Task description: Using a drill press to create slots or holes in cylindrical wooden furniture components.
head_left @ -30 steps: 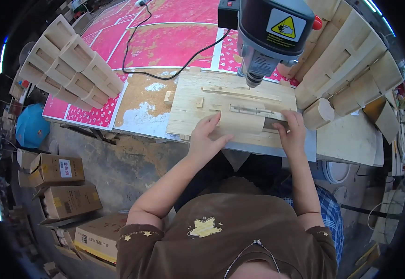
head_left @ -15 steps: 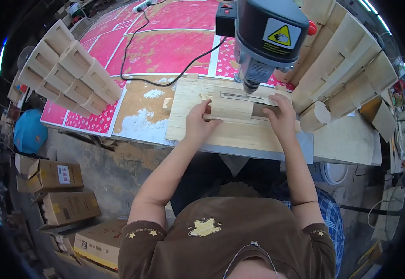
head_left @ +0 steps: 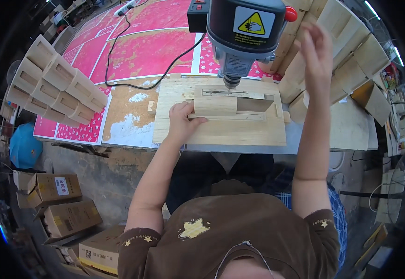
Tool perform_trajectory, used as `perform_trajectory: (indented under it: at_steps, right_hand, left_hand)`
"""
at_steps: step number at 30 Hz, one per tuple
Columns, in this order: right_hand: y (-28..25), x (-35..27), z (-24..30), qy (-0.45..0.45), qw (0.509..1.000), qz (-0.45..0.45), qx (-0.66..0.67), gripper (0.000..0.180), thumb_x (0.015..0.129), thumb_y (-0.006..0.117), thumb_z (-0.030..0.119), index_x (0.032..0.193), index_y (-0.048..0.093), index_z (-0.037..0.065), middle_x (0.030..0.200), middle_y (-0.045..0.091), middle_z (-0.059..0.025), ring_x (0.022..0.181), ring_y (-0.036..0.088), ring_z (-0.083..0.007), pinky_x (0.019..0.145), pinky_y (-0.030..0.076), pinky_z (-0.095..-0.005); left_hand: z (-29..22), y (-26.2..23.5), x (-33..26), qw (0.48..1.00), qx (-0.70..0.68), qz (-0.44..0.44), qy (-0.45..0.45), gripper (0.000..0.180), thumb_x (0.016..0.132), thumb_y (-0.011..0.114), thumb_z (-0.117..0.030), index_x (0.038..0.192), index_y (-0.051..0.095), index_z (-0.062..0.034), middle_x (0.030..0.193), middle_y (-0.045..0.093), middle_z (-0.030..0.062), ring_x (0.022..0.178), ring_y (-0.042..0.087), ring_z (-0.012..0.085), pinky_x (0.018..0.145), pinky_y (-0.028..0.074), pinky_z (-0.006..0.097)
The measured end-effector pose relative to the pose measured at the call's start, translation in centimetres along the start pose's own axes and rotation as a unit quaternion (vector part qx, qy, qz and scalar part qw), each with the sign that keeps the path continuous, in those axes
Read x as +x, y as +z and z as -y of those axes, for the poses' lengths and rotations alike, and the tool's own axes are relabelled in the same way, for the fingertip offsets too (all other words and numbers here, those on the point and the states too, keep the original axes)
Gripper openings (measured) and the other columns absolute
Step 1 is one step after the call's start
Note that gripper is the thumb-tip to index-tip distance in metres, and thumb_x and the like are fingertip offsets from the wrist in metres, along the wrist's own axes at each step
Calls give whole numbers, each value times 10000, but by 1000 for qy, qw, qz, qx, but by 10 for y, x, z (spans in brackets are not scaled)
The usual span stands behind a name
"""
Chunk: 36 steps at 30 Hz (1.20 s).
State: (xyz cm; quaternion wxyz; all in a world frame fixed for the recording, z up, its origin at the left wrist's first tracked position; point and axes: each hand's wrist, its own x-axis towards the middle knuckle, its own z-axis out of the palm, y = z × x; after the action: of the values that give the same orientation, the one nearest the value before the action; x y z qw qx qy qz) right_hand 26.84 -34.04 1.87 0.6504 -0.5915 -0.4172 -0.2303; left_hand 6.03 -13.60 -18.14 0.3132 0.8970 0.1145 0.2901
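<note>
A pale wooden block (head_left: 215, 105) lies in a wooden jig board (head_left: 221, 132) under the bit of a grey drill press (head_left: 242, 32). My left hand (head_left: 180, 122) presses flat on the block's left end and holds it in the jig. My right hand (head_left: 315, 53) is raised in the air to the right of the drill head, fingers apart and holding nothing, near the red-knobbed lever (head_left: 291, 14).
Stacks of hollow wooden boxes stand at the left (head_left: 56, 86) and at the right (head_left: 346, 51). A black cable (head_left: 137, 65) runs over the pink patterned tabletop (head_left: 151, 46). Cardboard boxes (head_left: 53, 188) sit on the floor at lower left.
The block went from the jig's front edge up under the drill bit. My right hand let go of it and rose beside the drill head. My left hand stayed on the block.
</note>
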Motion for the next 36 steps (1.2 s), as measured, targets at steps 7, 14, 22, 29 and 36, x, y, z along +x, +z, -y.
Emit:
perform_trajectory:
  at_steps: [7, 14, 22, 29, 36]
  right_hand:
    - [24, 35, 31, 66, 988, 102, -100, 303, 914, 513, 242, 1030, 602, -23, 878, 626, -90, 812, 559, -162, 751, 438, -274]
    - [3, -57, 67, -40, 966, 99, -237, 117, 837, 581, 103, 748, 570, 28, 575, 474, -97, 530, 488, -251, 507, 367, -340]
    - [15, -131, 7, -75, 965, 82, -239, 60, 792, 597, 49, 840, 617, 20, 671, 544, -83, 623, 535, -251, 598, 379, -345]
    - [8, -104, 26, -102, 964, 85, -231, 33, 795, 591, 39, 825, 601, 33, 699, 556, -92, 618, 544, -253, 570, 384, -344]
    - [34, 39, 42, 30, 984, 81, -159, 320, 904, 481, 240, 897, 613, -51, 752, 611, -114, 726, 563, -173, 694, 440, -292]
  left_hand:
    - [-8, 0, 1, 1000, 8, 6, -9, 444, 567, 797, -229, 977, 661, -127, 720, 565, -4, 775, 536, 204, 829, 328, 373]
    - [-8, 1, 1, 1000, 8, 7, -3, 436, 574, 796, -236, 978, 663, -144, 709, 549, -17, 788, 530, 191, 840, 312, 379]
    - [-8, 2, 2, 1000, 10, 3, 2, 424, 574, 794, -224, 969, 667, -138, 703, 547, -16, 780, 531, 189, 822, 315, 375]
    - [-12, -2, 1, 1000, 3, 12, -27, 353, 592, 784, -202, 919, 670, -129, 723, 570, -4, 786, 542, 204, 832, 310, 376]
    - [-40, 26, 4, 999, 1, 3, -35, 345, 653, 753, -214, 976, 659, -132, 787, 568, 10, 867, 521, 219, 933, 255, 432]
